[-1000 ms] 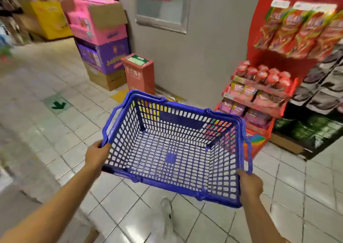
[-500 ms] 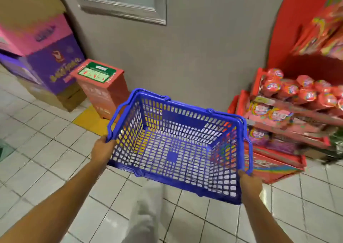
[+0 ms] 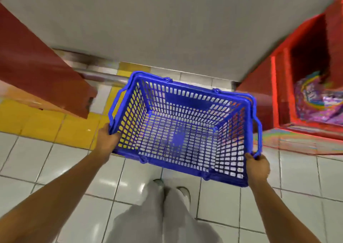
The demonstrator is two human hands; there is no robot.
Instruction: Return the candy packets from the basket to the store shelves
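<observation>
- A blue plastic shopping basket (image 3: pixel 185 131), its mesh floor bare, is held level above the white tiled floor (image 3: pixel 55 168), in front of a grey wall (image 3: pixel 167 29).
- The left hand (image 3: pixel 106 140) grips the basket's near left corner, fingers curled over the rim; the right hand (image 3: pixel 258 166) clasps the near right corner beside the folded handle.
- Grey trouser legs (image 3: pixel 163 215) and shoes show below the basket.
- A red display shelf (image 3: pixel 278 94) at right holds colourful candy packets (image 3: pixel 315 97); a red stand (image 3: pixel 37 71) sits at left over yellow tiles (image 3: pixel 55 127).
</observation>
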